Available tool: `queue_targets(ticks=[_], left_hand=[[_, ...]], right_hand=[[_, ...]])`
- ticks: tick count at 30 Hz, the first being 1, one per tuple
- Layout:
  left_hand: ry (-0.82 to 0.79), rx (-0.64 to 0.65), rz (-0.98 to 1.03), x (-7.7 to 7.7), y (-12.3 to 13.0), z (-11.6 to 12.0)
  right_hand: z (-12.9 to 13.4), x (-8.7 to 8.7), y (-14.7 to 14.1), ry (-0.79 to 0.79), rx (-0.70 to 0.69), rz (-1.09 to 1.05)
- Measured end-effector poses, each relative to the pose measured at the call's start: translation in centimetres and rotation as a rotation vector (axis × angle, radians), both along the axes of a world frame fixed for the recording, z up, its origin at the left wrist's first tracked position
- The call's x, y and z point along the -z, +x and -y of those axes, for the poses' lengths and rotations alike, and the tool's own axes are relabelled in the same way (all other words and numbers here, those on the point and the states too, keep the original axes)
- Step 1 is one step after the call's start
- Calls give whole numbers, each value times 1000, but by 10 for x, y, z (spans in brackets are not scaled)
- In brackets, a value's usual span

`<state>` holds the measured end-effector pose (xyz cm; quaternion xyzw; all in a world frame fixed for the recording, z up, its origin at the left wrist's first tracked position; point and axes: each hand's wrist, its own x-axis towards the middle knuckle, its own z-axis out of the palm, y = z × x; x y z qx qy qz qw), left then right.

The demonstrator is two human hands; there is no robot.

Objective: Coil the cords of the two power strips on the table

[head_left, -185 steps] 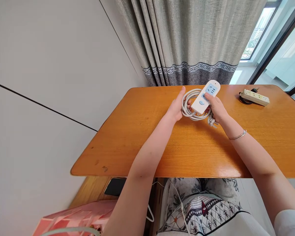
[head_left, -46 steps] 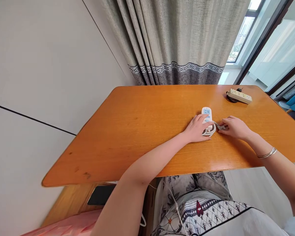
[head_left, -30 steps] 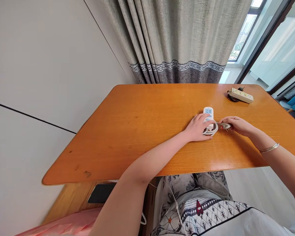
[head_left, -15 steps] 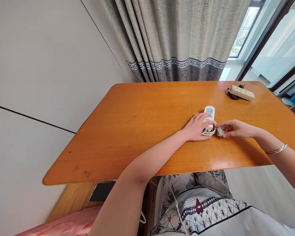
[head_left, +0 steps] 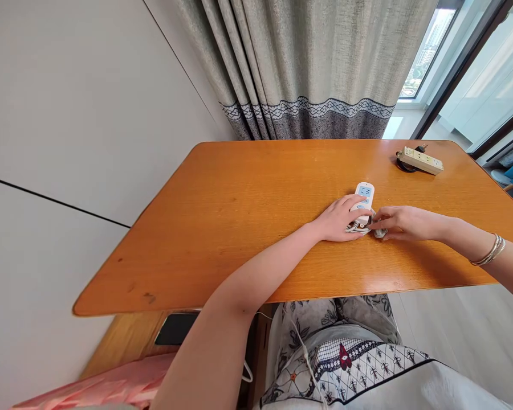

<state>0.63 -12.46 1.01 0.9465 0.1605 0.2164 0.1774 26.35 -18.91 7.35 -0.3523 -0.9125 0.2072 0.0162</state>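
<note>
A white power strip (head_left: 366,191) with blue socket faces lies on the orange-brown wooden table (head_left: 239,228). My left hand (head_left: 341,218) rests over its left side and the coiled white cord, fingers across them. Close to the strip's lower right, my right hand (head_left: 395,221) has its fingers curled around the cord's white plug (head_left: 380,233), which is partly hidden under them. The looped cord (head_left: 358,229) bunches at the strip's lower end, between both hands.
A beige power strip (head_left: 421,160) with a black cord lies at the table's back right. Behind the table hangs a grey curtain (head_left: 325,68). A dark flat object (head_left: 176,329) rests on a lower wooden surface at the left.
My right hand has moved slightly left, towards the strip, and now covers more of the plug. The cord loops sit flatter beside my left hand.
</note>
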Motion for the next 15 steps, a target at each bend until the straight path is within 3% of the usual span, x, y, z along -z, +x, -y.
queue_targets(ticks=[9,15], left_hand=[[57,41,10,5,-1,-7],[70,46,27,7,-1,-7]], right_hand=[[9,-1,11,17,-69,77],[3,-12,3,-90,31,209]])
